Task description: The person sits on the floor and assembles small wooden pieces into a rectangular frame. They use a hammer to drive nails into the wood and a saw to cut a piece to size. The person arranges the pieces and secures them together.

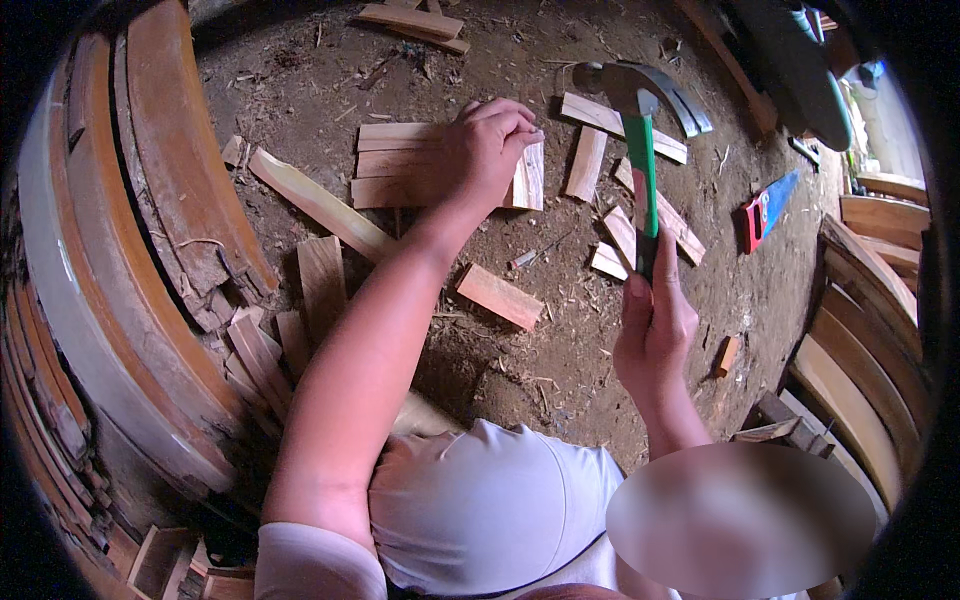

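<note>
My right hand (pixel 655 335) is wrapped round the grip of a claw hammer (pixel 643 170) with a green and dark handle. The hammer stands head up, away from the boards, its metal claw curving to the right. Over the right part of a panel of wooden slats (pixel 395 165), my left hand (pixel 493 145) is closed, thumb and fingers pinched together near the panel's right end. Whatever lies between those fingertips is too small to make out. The slats lie side by side on the ground, partly hidden under my left hand and forearm.
Loose wood strips (pixel 585 165) lie right of the panel, and a short board (pixel 500 296) lies nearer me. A handsaw (pixel 770 210) with a blue blade and red handle rests at right. Long planks (pixel 170 130) stack at left; curved boards (pixel 850 390) stand at right.
</note>
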`<state>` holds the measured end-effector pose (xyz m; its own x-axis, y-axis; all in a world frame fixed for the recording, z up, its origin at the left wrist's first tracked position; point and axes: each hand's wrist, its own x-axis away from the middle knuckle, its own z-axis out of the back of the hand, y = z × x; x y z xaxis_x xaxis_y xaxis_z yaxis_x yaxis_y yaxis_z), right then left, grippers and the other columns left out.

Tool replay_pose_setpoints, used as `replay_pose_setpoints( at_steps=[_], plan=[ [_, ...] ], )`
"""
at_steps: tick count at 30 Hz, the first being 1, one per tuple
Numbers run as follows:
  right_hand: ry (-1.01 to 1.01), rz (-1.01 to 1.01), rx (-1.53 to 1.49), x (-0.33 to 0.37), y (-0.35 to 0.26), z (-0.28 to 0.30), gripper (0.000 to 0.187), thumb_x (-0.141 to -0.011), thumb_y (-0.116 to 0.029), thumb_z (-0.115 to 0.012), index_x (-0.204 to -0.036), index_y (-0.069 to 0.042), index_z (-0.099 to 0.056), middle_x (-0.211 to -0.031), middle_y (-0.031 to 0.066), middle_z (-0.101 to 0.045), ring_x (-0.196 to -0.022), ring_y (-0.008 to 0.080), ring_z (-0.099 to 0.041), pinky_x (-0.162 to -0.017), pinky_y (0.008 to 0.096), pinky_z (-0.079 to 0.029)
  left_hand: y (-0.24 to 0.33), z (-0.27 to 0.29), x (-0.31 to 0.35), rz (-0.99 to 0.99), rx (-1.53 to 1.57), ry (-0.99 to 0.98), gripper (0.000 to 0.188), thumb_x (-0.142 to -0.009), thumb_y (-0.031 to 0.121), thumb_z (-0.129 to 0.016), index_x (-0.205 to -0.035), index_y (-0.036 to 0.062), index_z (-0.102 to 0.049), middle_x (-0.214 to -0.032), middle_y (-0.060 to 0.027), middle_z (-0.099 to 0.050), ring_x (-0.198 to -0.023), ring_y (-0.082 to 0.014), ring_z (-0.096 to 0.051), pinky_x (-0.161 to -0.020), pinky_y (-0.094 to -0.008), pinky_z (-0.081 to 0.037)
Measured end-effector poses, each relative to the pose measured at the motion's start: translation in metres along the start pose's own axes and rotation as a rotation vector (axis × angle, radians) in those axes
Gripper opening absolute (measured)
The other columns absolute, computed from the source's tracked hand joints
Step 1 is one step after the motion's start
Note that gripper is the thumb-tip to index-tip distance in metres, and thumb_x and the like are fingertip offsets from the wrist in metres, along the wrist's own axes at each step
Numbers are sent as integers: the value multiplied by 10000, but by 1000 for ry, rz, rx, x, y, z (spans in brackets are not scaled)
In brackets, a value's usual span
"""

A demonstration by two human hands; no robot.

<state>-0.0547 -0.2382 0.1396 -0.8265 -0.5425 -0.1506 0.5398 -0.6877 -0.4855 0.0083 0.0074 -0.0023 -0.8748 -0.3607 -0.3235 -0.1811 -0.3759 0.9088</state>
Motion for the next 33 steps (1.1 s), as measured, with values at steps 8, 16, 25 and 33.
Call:
replay_pose_setpoints(
  at_steps=[8,16,25,33],
  plan=[
    [-33,0,-74,3,4,-2,658,-991,84,-505,-1627,-41,-386,-1397,332,-620,-1256,491,-652,-1016,473,-541,3,3,4,-8,-42,-21,147,-927,136,-777,-941,-10,-765,-1089,-148,-740,-1081,-290,-710,-944,-388,-553],
    [-85,19,-12,3,14,-9,600,-1023,69,-518,-1604,-55,-436,-1410,302,-632,-1296,459,-643,-1068,450,-511,9,4,10,78,-123,23,368,-823,-66,-598,-1178,-1,-675,-1241,-161,-671,-1145,-353,-657,-982,-444,-539],
    [-106,-10,-28,1,13,-13,644,-1008,75,-557,-1617,-90,-427,-1261,323,-682,-1127,476,-704,-922,407,-553,7,-1,15,-43,-475,106,246,-787,-22,-648,-1027,-9,-601,-1143,-187,-595,-1114,-398,-575,-1009,-467,-489],
    [-182,-102,-94,-3,11,-6,653,-985,123,-471,-1613,-47,-422,-1513,287,-567,-1438,429,-529,-1139,468,-468,18,2,15,8,-739,67,168,-849,88,-637,-999,18,-606,-1099,-194,-592,-1082,-382,-557,-994,-471,-476]
  ],
)
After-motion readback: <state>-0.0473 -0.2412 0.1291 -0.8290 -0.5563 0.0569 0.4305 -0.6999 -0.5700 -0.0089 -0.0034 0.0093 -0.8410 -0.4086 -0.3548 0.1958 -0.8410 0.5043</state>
